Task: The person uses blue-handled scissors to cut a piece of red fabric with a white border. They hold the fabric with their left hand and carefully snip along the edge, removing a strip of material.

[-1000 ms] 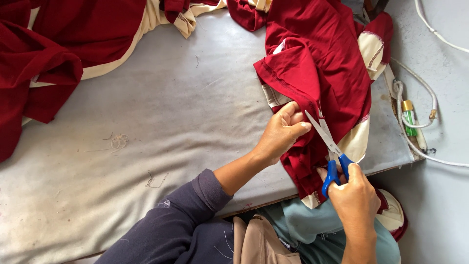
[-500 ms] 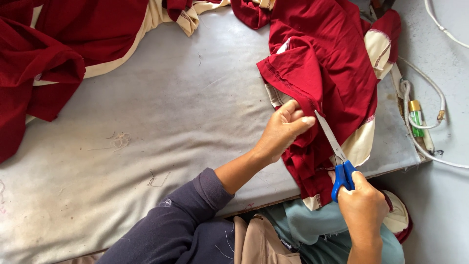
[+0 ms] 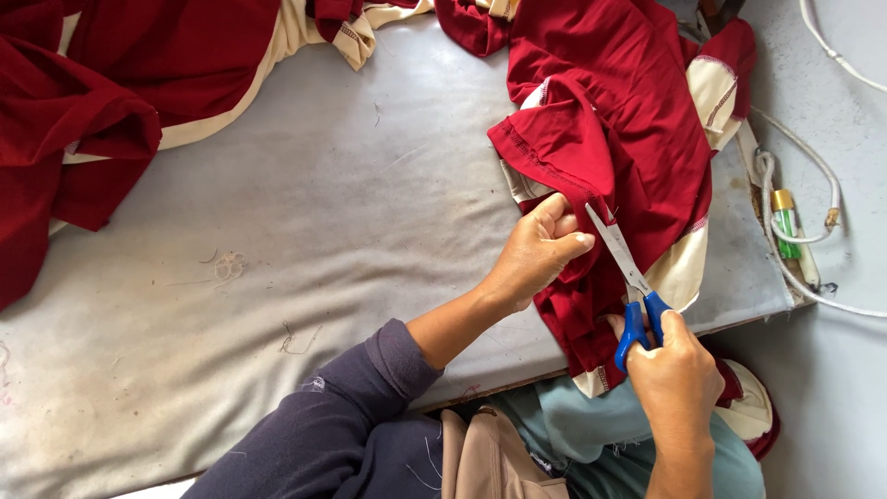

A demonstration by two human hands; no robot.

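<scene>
My left hand (image 3: 543, 248) pinches a fold of a dark red garment (image 3: 617, 120) with cream trim, lying at the right side of a grey padded table (image 3: 351, 231). My right hand (image 3: 676, 374) grips blue-handled scissors (image 3: 626, 277). The blades point up and left, their tips touching the red cloth right beside my left fingers. The garment's lower edge hangs over the table's front edge, next to my right hand.
A pile of dark red and cream garments (image 3: 120, 102) covers the table's far left and top. White cables (image 3: 813, 231) and a small green and gold object (image 3: 785, 222) lie at the right edge. Loose thread bits (image 3: 226, 266) dot the table.
The scissors' blades have come together and slid up toward my left fingers. My left hand has shifted slightly on the fold. The garment lies as before.
</scene>
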